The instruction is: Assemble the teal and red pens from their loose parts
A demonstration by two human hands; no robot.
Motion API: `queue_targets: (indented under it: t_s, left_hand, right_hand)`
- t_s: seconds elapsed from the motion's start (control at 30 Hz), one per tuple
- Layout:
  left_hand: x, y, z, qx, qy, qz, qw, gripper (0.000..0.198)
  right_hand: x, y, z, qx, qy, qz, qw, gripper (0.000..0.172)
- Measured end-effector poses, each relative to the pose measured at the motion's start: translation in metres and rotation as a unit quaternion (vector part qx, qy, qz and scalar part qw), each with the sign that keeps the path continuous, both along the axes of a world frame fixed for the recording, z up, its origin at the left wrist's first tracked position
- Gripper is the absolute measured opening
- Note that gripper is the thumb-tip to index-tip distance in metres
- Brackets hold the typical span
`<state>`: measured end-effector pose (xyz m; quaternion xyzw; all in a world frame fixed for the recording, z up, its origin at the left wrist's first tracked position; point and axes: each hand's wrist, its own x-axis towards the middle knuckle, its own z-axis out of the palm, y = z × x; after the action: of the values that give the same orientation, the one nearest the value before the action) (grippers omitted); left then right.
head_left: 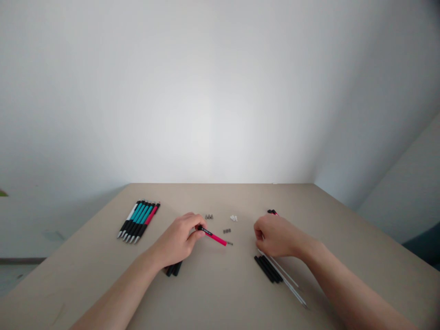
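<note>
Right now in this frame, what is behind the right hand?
Past the right hand, black ends with a bit of red show, part of some black-and-red pieces. The hand covers the rest, so their length and exact number can't be told.

The black-topped pink pen barrel (216, 238) slants down rightward.
</note>
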<state>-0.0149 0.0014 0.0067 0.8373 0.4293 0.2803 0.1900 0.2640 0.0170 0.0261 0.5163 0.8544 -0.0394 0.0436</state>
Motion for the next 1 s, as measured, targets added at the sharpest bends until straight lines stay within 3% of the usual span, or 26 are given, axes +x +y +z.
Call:
queue_targets:
  t_s: [0.33, 0.7, 1.0]
  left_hand:
    - [-0.002, 0.003, -0.003, 0.024, 0.021, -0.032, 0.999, 0.024]
    - [-0.007, 0.006, -0.005, 0.019, 0.054, -0.006, 0.998, 0.011]
    - [-0.006, 0.005, -0.004, -0.009, 0.054, 0.042, 0.998, 0.012]
  right_hand:
    - [0.000, -0.001, 0.000, -0.006, 0.003, 0.001, 1.000, 0.022]
    - [-0.009, 0.000, -0.004, 0.018, 0.080, -0.005, 0.997, 0.020]
    - [0.000, 0.000, 0.000, -0.019, 0.030, -0.011, 0.999, 0.015]
